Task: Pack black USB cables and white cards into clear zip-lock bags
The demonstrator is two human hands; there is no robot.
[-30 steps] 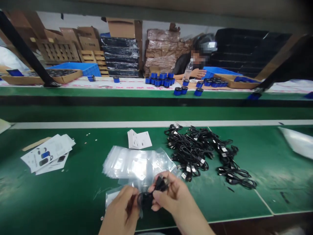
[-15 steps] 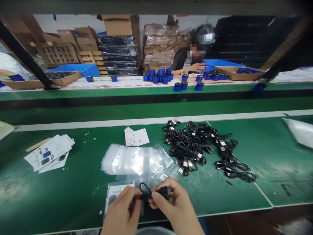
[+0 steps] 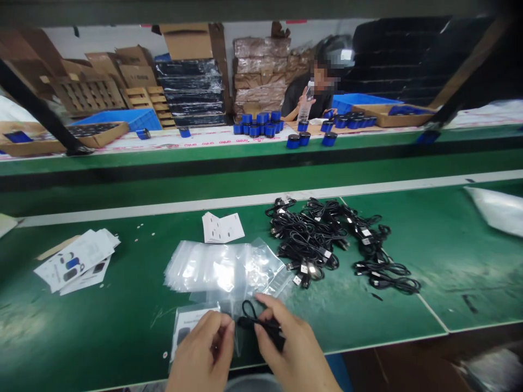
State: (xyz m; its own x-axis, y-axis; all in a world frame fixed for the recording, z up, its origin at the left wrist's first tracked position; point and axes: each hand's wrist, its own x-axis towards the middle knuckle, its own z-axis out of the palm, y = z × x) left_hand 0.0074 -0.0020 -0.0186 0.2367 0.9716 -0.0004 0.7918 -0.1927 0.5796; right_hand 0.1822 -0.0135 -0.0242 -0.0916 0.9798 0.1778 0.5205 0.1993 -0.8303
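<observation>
Right hand [image 3: 291,338] on a black cable [image 3: 246,322], left hand [image 3: 202,348] on a clear bag [image 3: 196,307]

From my remote seat, the black cable lies coiled between right thumb and fingers, one small loop rising in the gap between the hands, which are near each other yet apart. The left fingertips are pressed together at the bag's right side; how much film they hold, I can't fairly tell. Inside the bag is a printed leaflet [image 3: 186,322], partly under the hand.

Both hands sit close to the near edge of the green worktop [image 3: 347,321]. I have room to the right, as far as a pale seam [image 3: 433,313], and to the left, toward some printed sheets [image 3: 79,258].

Just beyond lies a fan of bags [image 3: 220,267], with a pile of cables [image 3: 308,234] to its right and a folded booklet [image 3: 223,227] behind. The sheets picture dark and blue devices; their print is too small to read. Across the way, red lettering repeats along a white covering [image 3: 163,140], where blue cylinders [image 3: 257,126] stand near a person [image 3: 295,93] gripping a bottle [image 3: 303,111].
</observation>
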